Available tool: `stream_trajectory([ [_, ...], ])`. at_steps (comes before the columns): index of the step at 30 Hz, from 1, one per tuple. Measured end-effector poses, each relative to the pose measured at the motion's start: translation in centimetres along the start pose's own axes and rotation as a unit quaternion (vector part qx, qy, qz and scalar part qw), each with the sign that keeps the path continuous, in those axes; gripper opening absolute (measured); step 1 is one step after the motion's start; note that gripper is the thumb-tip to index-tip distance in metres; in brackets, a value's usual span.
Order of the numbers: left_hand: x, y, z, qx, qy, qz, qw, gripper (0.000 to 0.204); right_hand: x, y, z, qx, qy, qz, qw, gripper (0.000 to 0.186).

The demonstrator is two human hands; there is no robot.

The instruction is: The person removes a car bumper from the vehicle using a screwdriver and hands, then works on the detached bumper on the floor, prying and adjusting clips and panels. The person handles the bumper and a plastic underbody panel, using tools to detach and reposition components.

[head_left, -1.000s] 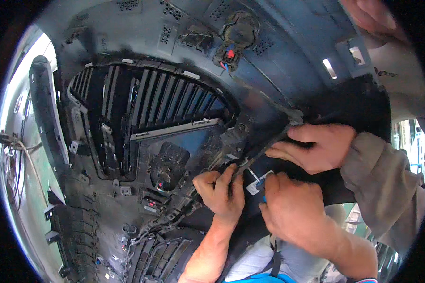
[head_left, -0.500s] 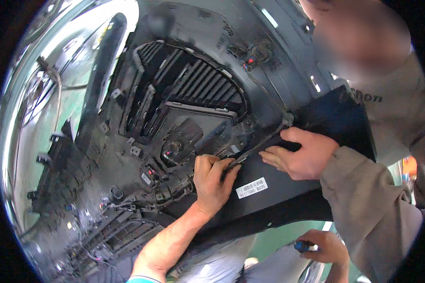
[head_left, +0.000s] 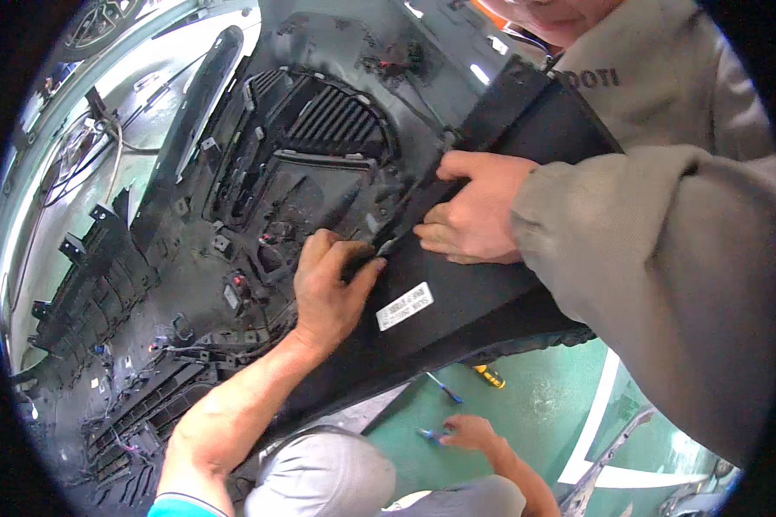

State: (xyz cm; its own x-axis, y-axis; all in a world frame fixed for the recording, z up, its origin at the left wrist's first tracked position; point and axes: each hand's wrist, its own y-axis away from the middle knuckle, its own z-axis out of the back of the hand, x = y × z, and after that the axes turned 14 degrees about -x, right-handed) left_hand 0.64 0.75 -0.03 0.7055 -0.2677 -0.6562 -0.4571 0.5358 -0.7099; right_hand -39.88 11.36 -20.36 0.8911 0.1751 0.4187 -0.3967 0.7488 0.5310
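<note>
A large dark car bumper (head_left: 159,250) lies inner side up, and a long black panel (head_left: 457,289) with a white label (head_left: 403,307) rests along it. My left hand (head_left: 332,280) is closed, its thumb and fingers pinching the panel's far edge where it meets the bumper; the exact grip point is partly hidden. Low over the green floor, my right hand (head_left: 472,432) has its fingertips on a blue-handled tool (head_left: 428,436), whose kind I cannot make out. To the right of my left hand, a co-worker's hand (head_left: 478,211) presses on the panel.
On the floor (head_left: 535,414) lie a yellow-and-black-handled tool (head_left: 490,376) and a blue-handled screwdriver (head_left: 448,392). The co-worker's grey-brown sleeve (head_left: 629,233) crosses the right side. A slatted grille (head_left: 336,121) and wiring run over the bumper. My knee (head_left: 323,474) is below.
The view has shifted, showing more floor. My right hand has reached down toward the floor with the blue-handled tool. My left hand still pinches the panel edge; the co-worker's hand stays on the panel.
</note>
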Motion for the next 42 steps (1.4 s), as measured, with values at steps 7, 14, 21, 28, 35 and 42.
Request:
stream_trajectory([
  [7,-0.3,-0.1,0.1,-0.010,-0.003,-0.002,1.000,0.023,-3.6,-3.9,3.9,-0.291,0.125,-0.126,0.940,0.064],
  [14,-0.2,-0.3,0.3,-0.017,-0.002,-0.007,1.000,0.023,-4.1,-4.9,2.7,-0.305,0.146,-0.102,0.936,0.048],
  [21,-0.1,-1.2,1.1,0.015,0.004,0.001,1.000,0.027,1.4,12.4,10.2,-0.303,-0.143,-0.105,0.936,0.043],
  [28,0.4,-1.3,0.6,-0.014,0.043,0.004,0.999,0.026,21.8,28.5,25.2,-0.399,-0.196,0.054,0.894,0.049],
  [35,0.2,-1.6,0.8,-0.026,0.050,0.013,0.998,0.026,38.3,20.5,28.4,-0.350,0.101,0.035,0.931,0.041],
  [42,0.5,-1.9,0.7,-0.022,0.072,0.037,0.996,0.025,43.2,16.0,28.0,-0.351,0.126,0.002,0.928,0.044],
])
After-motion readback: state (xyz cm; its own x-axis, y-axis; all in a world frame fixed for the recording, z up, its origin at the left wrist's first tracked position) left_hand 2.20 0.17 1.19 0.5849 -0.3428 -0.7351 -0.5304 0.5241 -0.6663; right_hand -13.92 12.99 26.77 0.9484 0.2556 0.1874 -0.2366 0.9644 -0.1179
